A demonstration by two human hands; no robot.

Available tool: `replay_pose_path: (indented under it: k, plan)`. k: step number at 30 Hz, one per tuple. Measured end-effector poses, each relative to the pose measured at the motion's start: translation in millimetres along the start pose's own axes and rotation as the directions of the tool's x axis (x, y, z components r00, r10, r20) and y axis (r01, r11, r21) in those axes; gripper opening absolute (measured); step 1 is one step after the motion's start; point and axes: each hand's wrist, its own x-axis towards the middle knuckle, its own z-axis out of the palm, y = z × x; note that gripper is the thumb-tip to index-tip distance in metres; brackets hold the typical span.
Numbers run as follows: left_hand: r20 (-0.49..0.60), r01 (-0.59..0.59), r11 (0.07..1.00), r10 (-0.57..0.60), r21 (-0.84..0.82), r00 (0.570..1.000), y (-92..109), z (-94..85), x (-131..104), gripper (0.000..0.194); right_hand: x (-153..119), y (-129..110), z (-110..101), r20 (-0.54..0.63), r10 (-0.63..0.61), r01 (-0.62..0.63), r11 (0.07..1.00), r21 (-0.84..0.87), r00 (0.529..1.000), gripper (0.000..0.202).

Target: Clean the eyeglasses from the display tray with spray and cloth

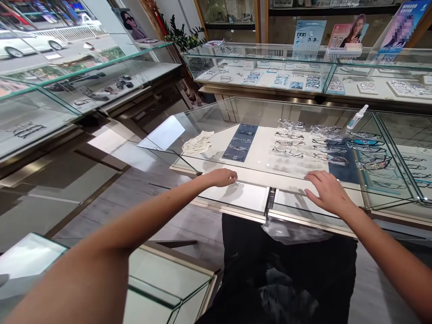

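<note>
My left hand (223,177) is at the front edge of a glass display case (249,170), its fingers curled together; whether anything small is in them is hidden. Farther right, my right hand (326,191) is over the case's front edge with fingers apart and nothing in them. Several rows of eyeglasses (288,143) lie on the glass beyond my right hand, with more glasses (374,162) to the right. A dark strip with frames (240,143) shows inside the case. A cream cloth (197,143) lies on the left part.
A white bottle (357,118) stands behind the glasses. A white sheet (164,132) is at the case's left end. Other glass cases (263,87) run along the back and left (101,90). A low glass case (168,274) is at the lower left.
</note>
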Motion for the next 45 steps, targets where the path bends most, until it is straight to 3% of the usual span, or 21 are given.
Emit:
replay_pose_path:
  k: [2,5,11,16,24,32,38,45]
  plan:
    - [-0.03,0.051,0.998,-0.05,0.046,0.998,-11.1,6.4,21.6,0.041,20.9,10.9,8.2,0.119,-0.039,0.045,0.998,-0.044,0.992,0.032]
    - [-0.106,0.11,0.989,-0.1,0.094,0.989,-27.4,12.6,47.7,0.042,39.7,20.0,20.1,0.203,-0.046,0.074,0.988,-0.135,0.978,0.028]
    - [-0.265,0.221,0.966,-0.18,0.133,0.947,-65.6,24.3,82.9,0.041,40.6,23.5,32.9,0.15,0.011,0.011,0.989,-0.147,0.989,0.024]
    - [-0.339,0.23,0.964,-0.172,0.138,0.925,-84.3,32.2,103.6,0.04,32.3,20.1,33.0,0.138,0.031,-0.014,0.993,-0.12,0.99,0.021]
    - [-0.346,0.168,0.976,-0.112,0.136,0.932,-90.7,36.9,136.9,0.035,21.6,15.7,30.0,0.114,0.005,0.008,0.993,-0.116,0.993,0.021]
    - [-0.3,0.047,0.987,0.001,0.151,0.954,-97.5,27.4,155.9,0.042,17.8,11.1,25.2,0.157,0.021,-0.004,0.995,-0.105,0.987,0.025]
    - [-0.251,0.046,0.983,-0.001,0.175,0.968,-91.2,27.2,158.6,0.027,19.4,8.8,27.0,0.147,-0.002,0.025,0.988,-0.155,0.989,0.027]
    - [-0.225,0.09,0.967,-0.035,0.24,0.974,-72.9,25.1,151.7,0.037,24.7,6.8,31.4,0.159,0.036,-0.011,0.988,-0.156,0.987,0.028]
